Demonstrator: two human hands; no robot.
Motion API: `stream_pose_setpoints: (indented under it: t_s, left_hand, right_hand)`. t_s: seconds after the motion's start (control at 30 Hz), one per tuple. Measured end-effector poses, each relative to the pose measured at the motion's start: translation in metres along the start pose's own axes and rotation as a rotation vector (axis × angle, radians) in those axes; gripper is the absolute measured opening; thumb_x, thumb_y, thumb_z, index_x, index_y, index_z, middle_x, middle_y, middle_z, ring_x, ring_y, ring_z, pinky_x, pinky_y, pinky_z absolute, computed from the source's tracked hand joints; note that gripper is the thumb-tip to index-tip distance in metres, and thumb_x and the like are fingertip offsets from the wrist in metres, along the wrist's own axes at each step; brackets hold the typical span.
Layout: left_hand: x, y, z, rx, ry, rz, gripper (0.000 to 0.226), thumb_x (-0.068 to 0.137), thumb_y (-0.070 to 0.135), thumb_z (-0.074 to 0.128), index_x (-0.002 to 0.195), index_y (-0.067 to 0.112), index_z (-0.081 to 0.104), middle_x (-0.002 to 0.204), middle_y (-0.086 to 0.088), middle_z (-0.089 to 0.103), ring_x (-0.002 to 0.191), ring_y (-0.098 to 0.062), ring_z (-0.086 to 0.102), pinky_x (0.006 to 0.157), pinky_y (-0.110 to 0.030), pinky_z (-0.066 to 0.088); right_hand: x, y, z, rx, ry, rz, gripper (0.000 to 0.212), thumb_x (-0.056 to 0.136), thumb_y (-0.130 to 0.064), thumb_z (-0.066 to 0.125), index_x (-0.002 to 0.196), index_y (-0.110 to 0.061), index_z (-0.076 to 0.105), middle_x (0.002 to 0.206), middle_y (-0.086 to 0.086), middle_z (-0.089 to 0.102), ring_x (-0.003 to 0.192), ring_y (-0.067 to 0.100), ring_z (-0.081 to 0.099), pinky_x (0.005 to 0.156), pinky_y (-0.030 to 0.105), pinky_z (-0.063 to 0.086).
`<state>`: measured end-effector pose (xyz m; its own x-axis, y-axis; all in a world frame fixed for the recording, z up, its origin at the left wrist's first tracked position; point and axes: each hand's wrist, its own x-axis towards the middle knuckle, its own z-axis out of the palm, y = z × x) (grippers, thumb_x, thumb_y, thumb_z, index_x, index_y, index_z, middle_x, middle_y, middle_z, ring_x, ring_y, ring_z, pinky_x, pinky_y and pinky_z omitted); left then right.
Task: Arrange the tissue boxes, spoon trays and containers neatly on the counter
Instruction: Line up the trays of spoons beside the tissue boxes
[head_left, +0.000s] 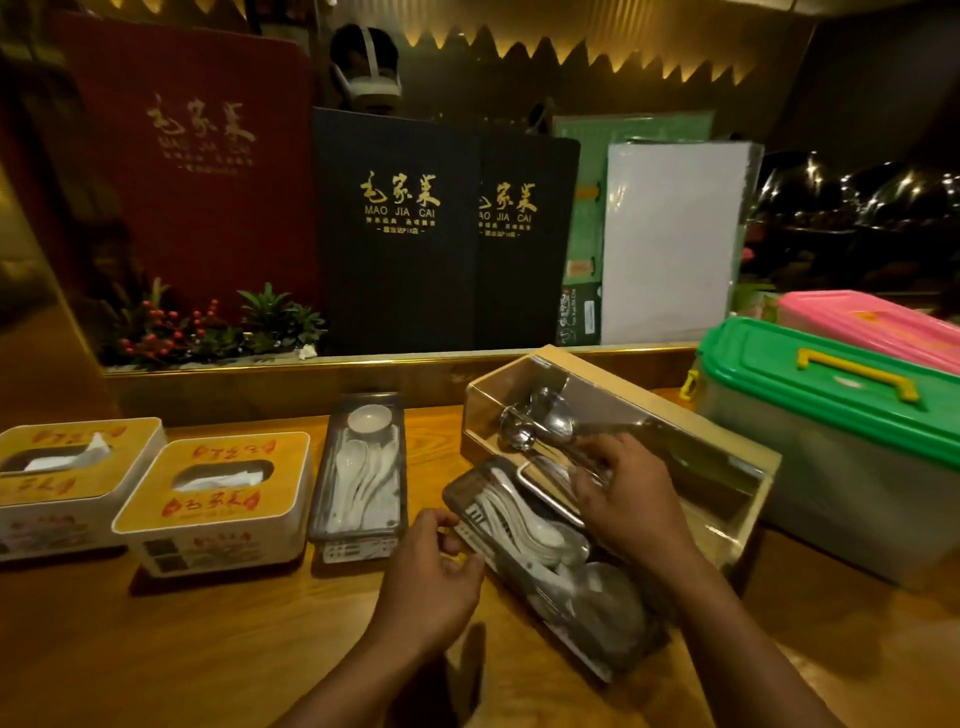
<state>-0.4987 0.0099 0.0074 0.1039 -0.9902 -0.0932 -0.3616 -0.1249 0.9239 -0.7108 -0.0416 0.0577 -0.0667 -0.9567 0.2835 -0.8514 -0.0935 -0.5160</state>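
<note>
— Tissue boxes, two white ones with yellow printed tops (67, 478) (213, 499), sit side by side at the wooden counter's (182, 649) left; what's beside them?

— A dark plastic tray of white ceramic spoons (361, 473), lying straight. Next, the left hand (431, 577) pinches the near corner of a second, skewed spoon tray (545, 561). The right hand (628, 499), fingers curled, grips its far edge against a clear-sided box of steel ladles (613, 441). A green-lidded container (841, 441) stands rightmost.

Dim, warm amber light — scalloped glow high along the back wall (597, 49); edges bow wide-angle, corners fall dark, hands cast soft shadows.
</note>
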Motion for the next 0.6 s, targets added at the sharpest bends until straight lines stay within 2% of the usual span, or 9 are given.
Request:
stream_pose_setpoints:
  t_s: [0.07, 0.13, 0.23, 0.3, 0.4, 0.5, 0.6]
  left_hand:
    - [0.003, -0.003, 0.013, -0.004, -0.019, -0.056, 0.046, 0.086, 0.031, 0.073, 0.125, 0.031, 0.048, 0.102, 0.003, 0.060, 0.084, -0.019, 0.069, 0.079, -0.048, 0.060]
    - [0.004, -0.007, 0.025, -0.007, -0.048, -0.071, 0.058, 0.087, 0.035, 0.072, 0.137, 0.030, 0.042, 0.117, 0.006, 0.058, 0.095, -0.015, 0.067, 0.083, -0.042, 0.059]
    - [0.002, -0.008, 0.040, -0.074, -0.058, -0.071, 0.063, 0.090, 0.036, 0.070, 0.142, 0.037, 0.035, 0.132, 0.007, 0.054, 0.093, -0.005, 0.067, 0.069, -0.022, 0.053]
    - [-0.001, -0.005, 0.046, -0.111, -0.045, -0.060, 0.055, 0.091, 0.032, 0.069, 0.132, 0.045, 0.034, 0.122, 0.016, 0.057, 0.090, 0.004, 0.065, 0.064, -0.010, 0.047]
    - [-0.002, -0.004, 0.050, -0.149, -0.036, -0.063, 0.056, 0.092, 0.028, 0.070, 0.124, 0.050, 0.030, 0.107, 0.027, 0.057, 0.078, 0.012, 0.065, 0.060, -0.007, 0.048]
    - [-0.001, -0.005, 0.049, -0.185, -0.033, -0.058, 0.062, 0.091, 0.025, 0.071, 0.130, 0.050, 0.029, 0.102, 0.030, 0.052, 0.085, 0.007, 0.064, 0.059, -0.007, 0.049]
    - [-0.001, -0.009, 0.049, -0.213, -0.045, -0.049, 0.068, 0.091, 0.024, 0.071, 0.137, 0.051, 0.030, 0.106, 0.029, 0.055, 0.092, 0.006, 0.064, 0.064, -0.010, 0.052]
  right_hand:
    - [-0.015, 0.016, -0.006, 0.092, -0.020, 0.002, 0.029, 0.093, -0.026, 0.071, 0.122, -0.023, 0.069, 0.110, -0.007, 0.069, 0.098, 0.008, 0.065, 0.081, 0.023, 0.053]
    - [-0.031, 0.027, -0.001, 0.044, -0.109, -0.053, 0.033, 0.095, -0.030, 0.068, 0.128, -0.025, 0.067, 0.116, -0.011, 0.067, 0.098, -0.001, 0.060, 0.083, 0.018, 0.049]
    - [-0.046, 0.033, 0.014, -0.112, -0.236, -0.110, 0.046, 0.100, -0.044, 0.054, 0.144, -0.030, 0.053, 0.149, -0.007, 0.050, 0.126, 0.008, 0.050, 0.104, 0.030, 0.047]
    - [-0.049, 0.032, 0.021, -0.189, -0.267, -0.115, 0.054, 0.101, -0.051, 0.045, 0.150, -0.029, 0.046, 0.159, -0.004, 0.040, 0.141, 0.015, 0.040, 0.115, 0.036, 0.040]
    - [-0.051, 0.032, 0.030, -0.257, -0.239, -0.171, 0.054, 0.098, -0.052, 0.045, 0.144, -0.025, 0.056, 0.153, -0.001, 0.048, 0.140, 0.018, 0.041, 0.113, 0.037, 0.040]
    - [-0.056, 0.032, 0.037, -0.286, -0.218, -0.227, 0.047, 0.093, -0.050, 0.046, 0.125, -0.026, 0.070, 0.137, -0.002, 0.062, 0.128, 0.019, 0.051, 0.105, 0.040, 0.048]
    - [-0.062, 0.029, 0.040, -0.249, -0.226, -0.202, 0.048, 0.091, -0.050, 0.041, 0.117, -0.029, 0.074, 0.134, -0.006, 0.065, 0.126, 0.018, 0.052, 0.106, 0.044, 0.047]
